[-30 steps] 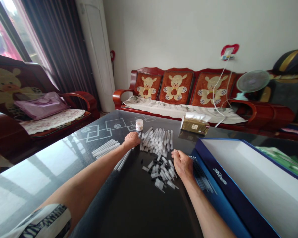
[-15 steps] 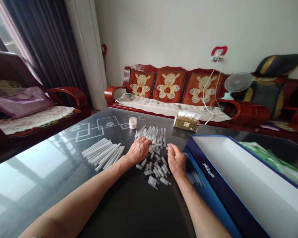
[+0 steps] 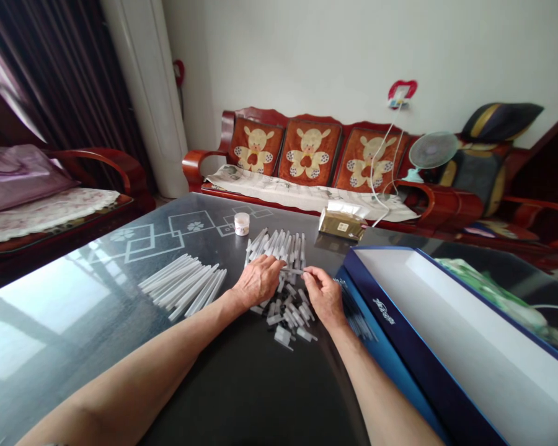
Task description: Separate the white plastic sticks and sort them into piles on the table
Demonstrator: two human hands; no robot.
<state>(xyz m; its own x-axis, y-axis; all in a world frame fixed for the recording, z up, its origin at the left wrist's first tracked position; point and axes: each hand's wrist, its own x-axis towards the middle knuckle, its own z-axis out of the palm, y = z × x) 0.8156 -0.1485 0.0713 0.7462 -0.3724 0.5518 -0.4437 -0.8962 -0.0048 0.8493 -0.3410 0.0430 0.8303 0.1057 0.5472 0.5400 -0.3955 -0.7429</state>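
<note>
My left hand (image 3: 256, 282) and my right hand (image 3: 322, 293) meet over a heap of short clear plastic caps (image 3: 289, 313) on the dark glass table (image 3: 242, 384). Between their fingertips they pinch one thin translucent tube (image 3: 292, 271), held level just above the caps. Behind the hands lies a pile of white tubes with fitted ends (image 3: 279, 244). A separate row of plain white tubes (image 3: 182, 286) lies to the left of my left hand.
A small white jar (image 3: 242, 223) and a tissue box (image 3: 342, 223) stand at the table's far side. An open blue box (image 3: 451, 334) with a white inside fills the right. Red wooden sofas (image 3: 307, 155) surround the table; a small fan (image 3: 431, 152) sits on the sofa arm.
My left hand came back from the far pile toward the caps. My right hand opened from a fist into a pinch. Both now hold one tube between them. The view shifted right.
</note>
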